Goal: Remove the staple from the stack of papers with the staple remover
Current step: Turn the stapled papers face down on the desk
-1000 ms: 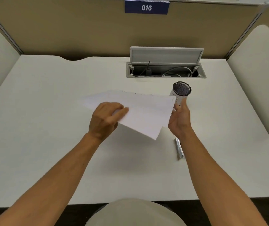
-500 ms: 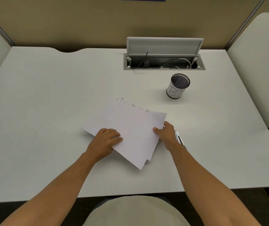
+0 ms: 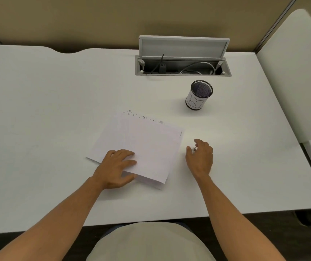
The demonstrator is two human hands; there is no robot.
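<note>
The desk (image 3: 56, 113) is plain white. The papers (image 3: 141, 146) are white with a faint lilac tint, and small dark specks run in a line along their far edge. The cup (image 3: 199, 96) has a black mesh inside with a bluish sheen, and a white label with thin dark letters. The cable box (image 3: 183, 69) is grey, its raised lid (image 3: 183, 47) pale grey; a black plug (image 3: 162, 68) and a white cable (image 3: 198, 67) lie inside. The back wall (image 3: 113, 21) is tan, the side panel (image 3: 299, 87) off-white. A bit of silver metal (image 3: 195, 149) shows under the right hand (image 3: 200, 159).
</note>
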